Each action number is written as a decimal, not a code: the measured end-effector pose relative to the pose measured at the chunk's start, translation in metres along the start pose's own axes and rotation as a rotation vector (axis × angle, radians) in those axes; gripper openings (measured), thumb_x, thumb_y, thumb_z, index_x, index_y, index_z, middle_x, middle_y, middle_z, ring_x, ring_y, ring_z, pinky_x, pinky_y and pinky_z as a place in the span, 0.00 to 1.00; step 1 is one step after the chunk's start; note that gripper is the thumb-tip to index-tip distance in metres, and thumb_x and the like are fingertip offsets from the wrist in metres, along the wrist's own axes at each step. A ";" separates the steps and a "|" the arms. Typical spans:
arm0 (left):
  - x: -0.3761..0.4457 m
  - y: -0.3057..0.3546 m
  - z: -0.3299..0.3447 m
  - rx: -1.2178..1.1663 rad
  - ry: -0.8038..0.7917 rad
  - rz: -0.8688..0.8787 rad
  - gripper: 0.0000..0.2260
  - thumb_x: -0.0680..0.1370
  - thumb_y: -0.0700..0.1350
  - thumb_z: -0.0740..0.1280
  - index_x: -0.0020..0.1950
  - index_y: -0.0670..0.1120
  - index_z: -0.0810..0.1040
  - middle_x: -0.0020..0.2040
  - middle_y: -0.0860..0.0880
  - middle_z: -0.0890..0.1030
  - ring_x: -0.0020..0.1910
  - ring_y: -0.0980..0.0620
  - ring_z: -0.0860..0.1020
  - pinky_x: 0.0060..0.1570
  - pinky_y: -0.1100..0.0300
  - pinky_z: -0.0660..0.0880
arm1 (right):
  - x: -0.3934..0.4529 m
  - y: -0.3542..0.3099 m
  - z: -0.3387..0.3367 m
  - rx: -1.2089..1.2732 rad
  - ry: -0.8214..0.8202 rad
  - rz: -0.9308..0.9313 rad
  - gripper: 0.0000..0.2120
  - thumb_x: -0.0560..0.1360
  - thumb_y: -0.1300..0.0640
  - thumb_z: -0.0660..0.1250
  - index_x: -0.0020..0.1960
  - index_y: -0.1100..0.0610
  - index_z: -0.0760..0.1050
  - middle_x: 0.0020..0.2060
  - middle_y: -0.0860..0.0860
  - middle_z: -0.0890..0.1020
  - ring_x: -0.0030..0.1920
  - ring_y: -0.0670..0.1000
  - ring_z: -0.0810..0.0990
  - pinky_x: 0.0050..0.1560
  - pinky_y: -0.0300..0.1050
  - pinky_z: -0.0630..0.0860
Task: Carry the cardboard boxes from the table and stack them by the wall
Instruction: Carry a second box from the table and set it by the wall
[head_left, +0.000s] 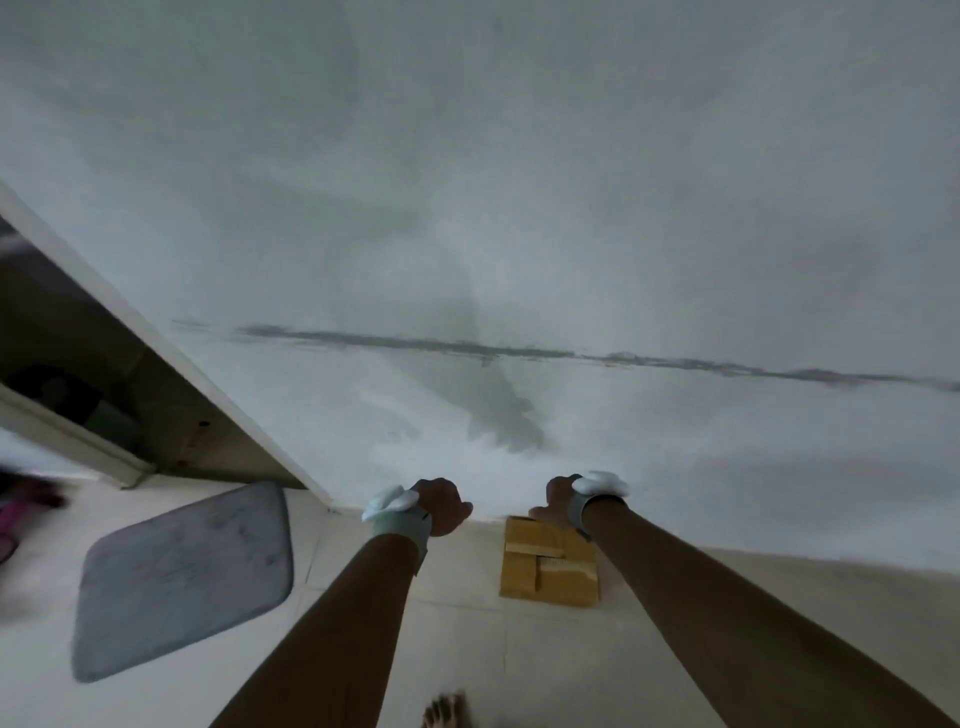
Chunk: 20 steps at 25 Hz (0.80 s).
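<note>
A person looks down at a cardboard box (549, 564) lying flat on the pale floor, touching the base of the white wall (571, 234); both arms reach forward above it; the left hand (441, 506) is curled and empty; the right hand (557, 501) hangs loosely curled over the box's far edge, gripping nothing; a grey mat (182, 577) lies to the left; this box seems placed, so the next move is likely to fetch another.

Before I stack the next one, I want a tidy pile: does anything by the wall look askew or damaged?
Nothing stands out. The cardboard box lies flat on the floor against the wall; only a dark scuff line runs across the wall above.
</note>
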<state>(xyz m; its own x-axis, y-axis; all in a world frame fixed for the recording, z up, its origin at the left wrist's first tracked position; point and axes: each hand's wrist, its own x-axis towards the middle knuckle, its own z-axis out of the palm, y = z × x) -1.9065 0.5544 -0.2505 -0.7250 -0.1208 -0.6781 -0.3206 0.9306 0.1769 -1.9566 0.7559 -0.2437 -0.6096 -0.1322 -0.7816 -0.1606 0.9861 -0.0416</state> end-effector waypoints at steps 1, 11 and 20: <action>-0.023 -0.005 -0.014 -0.001 0.007 -0.032 0.20 0.80 0.55 0.59 0.58 0.43 0.82 0.59 0.43 0.82 0.60 0.41 0.79 0.59 0.54 0.75 | -0.025 -0.012 -0.016 -0.056 0.020 -0.045 0.24 0.79 0.37 0.58 0.44 0.58 0.73 0.41 0.53 0.82 0.43 0.55 0.80 0.49 0.44 0.69; -0.198 -0.097 -0.113 -0.192 0.245 -0.270 0.21 0.80 0.56 0.60 0.31 0.47 0.74 0.39 0.48 0.84 0.35 0.50 0.79 0.49 0.58 0.77 | -0.179 -0.134 -0.122 -0.178 0.168 -0.341 0.19 0.79 0.44 0.63 0.42 0.59 0.71 0.33 0.53 0.77 0.28 0.50 0.75 0.45 0.45 0.75; -0.366 -0.303 -0.080 -0.524 0.348 -0.494 0.09 0.80 0.51 0.66 0.50 0.45 0.78 0.40 0.47 0.81 0.34 0.50 0.79 0.34 0.61 0.76 | -0.266 -0.370 -0.054 -0.459 0.246 -0.574 0.26 0.77 0.38 0.63 0.61 0.59 0.74 0.39 0.54 0.80 0.33 0.50 0.78 0.49 0.45 0.77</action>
<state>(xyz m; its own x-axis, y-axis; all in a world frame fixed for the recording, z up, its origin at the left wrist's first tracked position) -1.5929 0.2892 0.0010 -0.5456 -0.6580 -0.5190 -0.8362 0.4683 0.2853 -1.7763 0.4213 0.0133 -0.4804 -0.6813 -0.5523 -0.7761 0.6235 -0.0942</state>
